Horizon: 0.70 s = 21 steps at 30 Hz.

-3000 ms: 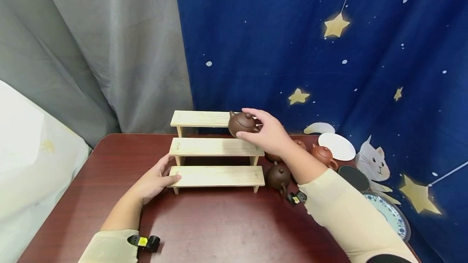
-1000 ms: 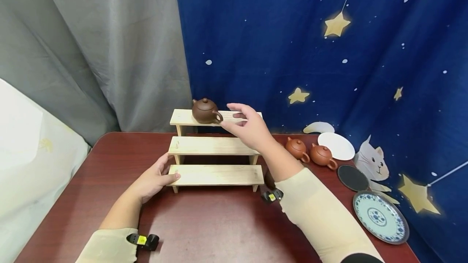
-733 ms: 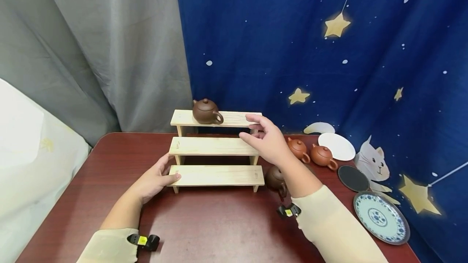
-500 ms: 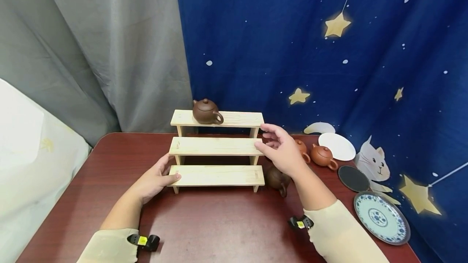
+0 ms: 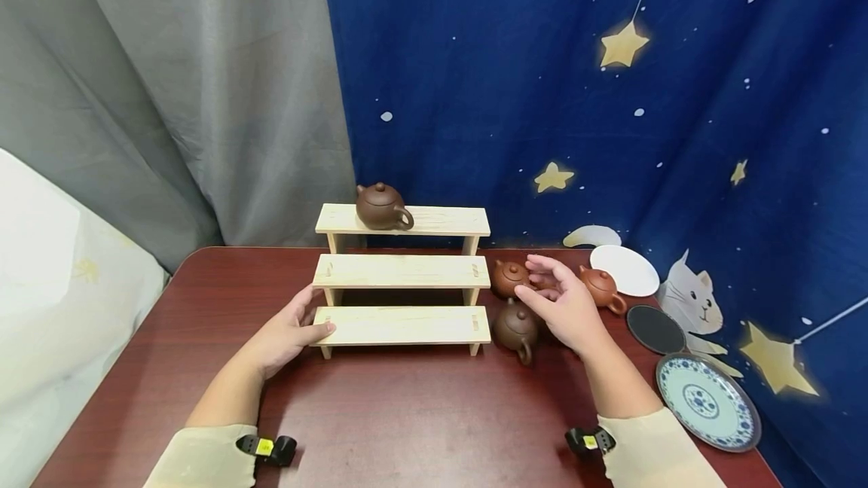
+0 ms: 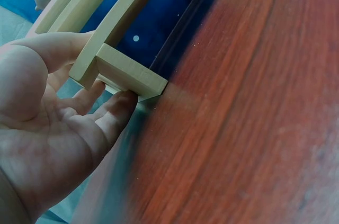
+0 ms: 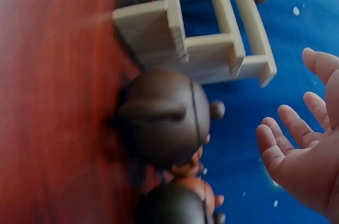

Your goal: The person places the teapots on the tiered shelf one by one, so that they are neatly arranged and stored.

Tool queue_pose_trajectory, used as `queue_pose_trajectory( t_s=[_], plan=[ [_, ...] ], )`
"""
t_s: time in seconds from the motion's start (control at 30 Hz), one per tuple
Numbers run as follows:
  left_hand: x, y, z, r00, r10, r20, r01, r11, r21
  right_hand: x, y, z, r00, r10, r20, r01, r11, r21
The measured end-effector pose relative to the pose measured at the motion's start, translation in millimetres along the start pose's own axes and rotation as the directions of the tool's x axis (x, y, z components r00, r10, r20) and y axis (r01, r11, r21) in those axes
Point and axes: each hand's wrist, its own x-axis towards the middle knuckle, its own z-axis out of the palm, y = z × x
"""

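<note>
A pale wooden three-tier stand [image 5: 400,271] stands on the table. My left hand [image 5: 288,333] grips the left end of its lowest board, thumb on top; in the left wrist view the fingers [image 6: 119,110] touch its leg. On the top board, left of centre, sits a dark brown teapot [image 5: 380,208]. My right hand [image 5: 566,307] holds nothing, its fingers loosely bent, above the teapots right of the stand. Near it are a dark teapot [image 5: 517,328] and a reddish teapot [image 5: 508,277]. The right wrist view shows another dark teapot [image 7: 172,205], which this hand hides from the head view.
Farther right are another reddish teapot [image 5: 600,288], a white oval plate [image 5: 627,269], a dark round plate [image 5: 655,330] and a blue-patterned plate [image 5: 707,401] by the table's right edge. A blue starry curtain [image 5: 475,96] hangs behind the table [image 5: 407,413].
The dark teapot went from my right hand onto the top board and was let go. That hand then drew back right and down to the other teapots. My left hand stayed put.
</note>
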Motion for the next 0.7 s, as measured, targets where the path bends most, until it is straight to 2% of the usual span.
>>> queue_pose_trajectory(
  t_s=[0.47, 0.7],
  plan=[
    [-1.7, 0.6, -1.0, 1.0, -0.009, -0.009, 0.009, 1.0, 0.014, -28.9, 33.1, -35.8, 0.998, 0.066, -0.023, -0.068, 0.992, -0.108],
    [-0.5, 1.0, -0.2, 1.0, -0.002, -0.009, 0.002, 1.0, 0.011, -36.9, 54.5, -52.8, 0.991, 0.129, -0.03, -0.133, 0.97, -0.204]
  ],
)
